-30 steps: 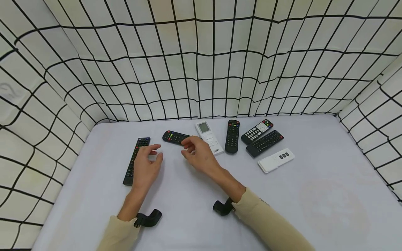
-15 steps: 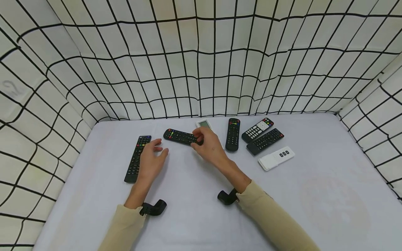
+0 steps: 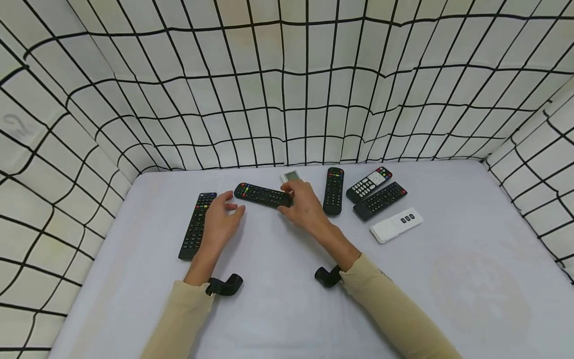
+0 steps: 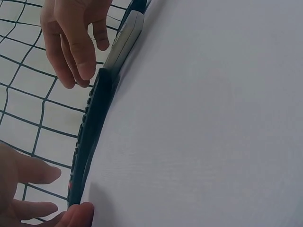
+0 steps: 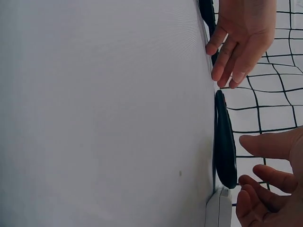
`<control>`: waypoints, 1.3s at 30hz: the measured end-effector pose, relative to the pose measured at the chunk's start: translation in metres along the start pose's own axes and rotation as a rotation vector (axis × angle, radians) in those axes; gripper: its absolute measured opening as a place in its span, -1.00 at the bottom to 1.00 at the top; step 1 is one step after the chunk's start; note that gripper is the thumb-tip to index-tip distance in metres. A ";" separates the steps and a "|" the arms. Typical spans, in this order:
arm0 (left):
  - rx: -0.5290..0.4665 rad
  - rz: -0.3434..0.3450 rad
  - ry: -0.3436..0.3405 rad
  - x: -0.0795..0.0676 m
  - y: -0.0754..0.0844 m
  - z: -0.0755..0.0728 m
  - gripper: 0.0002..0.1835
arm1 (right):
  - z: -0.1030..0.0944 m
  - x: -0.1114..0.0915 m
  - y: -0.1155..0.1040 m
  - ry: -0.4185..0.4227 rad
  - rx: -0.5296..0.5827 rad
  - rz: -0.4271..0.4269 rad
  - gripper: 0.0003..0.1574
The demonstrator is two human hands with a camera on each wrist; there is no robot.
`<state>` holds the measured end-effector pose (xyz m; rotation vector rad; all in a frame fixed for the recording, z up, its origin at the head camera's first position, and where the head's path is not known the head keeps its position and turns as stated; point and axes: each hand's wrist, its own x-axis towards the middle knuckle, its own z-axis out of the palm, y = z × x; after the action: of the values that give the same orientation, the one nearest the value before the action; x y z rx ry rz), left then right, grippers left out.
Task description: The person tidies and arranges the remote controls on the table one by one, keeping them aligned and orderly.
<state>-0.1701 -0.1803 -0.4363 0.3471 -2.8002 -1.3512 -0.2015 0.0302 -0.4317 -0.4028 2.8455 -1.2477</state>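
Observation:
A black remote control (image 3: 262, 195) with coloured buttons lies at a slant on the white table between both hands. My right hand (image 3: 309, 209) is at its right end, thumb and fingers spread to either side. In the right wrist view, a gap shows between thumb and fingers beside the remote's end. My left hand (image 3: 221, 219) hovers by the left end, fingers loosely bent, fingertips right at the remote in the left wrist view. Under the left hand lies a longer black remote (image 3: 193, 234), partly covered. The right hand hides most of a white air-conditioner remote (image 3: 291, 175).
To the right lie an upright black remote (image 3: 334, 192), a black remote with white keys (image 3: 368, 184), another black one (image 3: 380, 201) and a white remote (image 3: 396, 225). Black netting (image 3: 307, 107) over white cloth walls the back and sides. Black wrist mounts (image 3: 225, 285) stick out inward.
My right hand has moved right along the black remote to its right end, covering more of the white air-conditioner remote. The left hand has shifted slightly forward and right. The remotes have stayed put.

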 end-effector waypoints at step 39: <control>-0.478 -0.070 0.076 0.006 0.004 0.009 -0.23 | -0.004 -0.015 -0.010 -0.090 0.096 -0.007 -0.16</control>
<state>-0.1772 -0.1726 -0.4394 0.4660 -2.3196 -1.9071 -0.1850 0.0300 -0.4235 -0.4542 2.6999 -1.3255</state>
